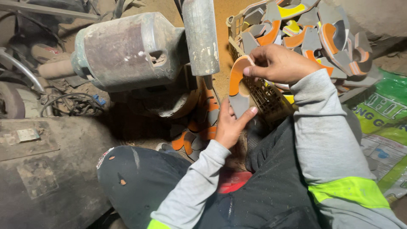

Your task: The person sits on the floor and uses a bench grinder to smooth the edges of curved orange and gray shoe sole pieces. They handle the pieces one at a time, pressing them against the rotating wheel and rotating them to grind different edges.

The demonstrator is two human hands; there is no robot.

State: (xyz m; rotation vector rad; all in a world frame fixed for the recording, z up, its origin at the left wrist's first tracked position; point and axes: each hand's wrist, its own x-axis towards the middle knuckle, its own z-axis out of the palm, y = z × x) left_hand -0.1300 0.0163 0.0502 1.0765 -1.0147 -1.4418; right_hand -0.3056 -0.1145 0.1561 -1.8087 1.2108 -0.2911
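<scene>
Both my hands hold one curved foam piece point(237, 87), orange on its upper arc and grey at its lower end. My right hand point(280, 63) pinches the orange top from the right. My left hand point(231, 125) grips the grey bottom from below, thumb along its right side. The piece is held just left of a yellowish plastic basket point(265, 99) piled with similar grey, orange and yellow foam cutouts point(313, 32). More orange and grey pieces point(199, 127) lie on the floor under the machine, to the left of my left hand.
A dusty grey grinding machine point(131, 48) with a vertical cylinder point(201, 36) stands at upper left. Cables point(70, 104) and a dark metal base point(38, 169) fill the left. A green printed sack point(383, 114) lies at right. My dark trousered knees point(140, 178) are below.
</scene>
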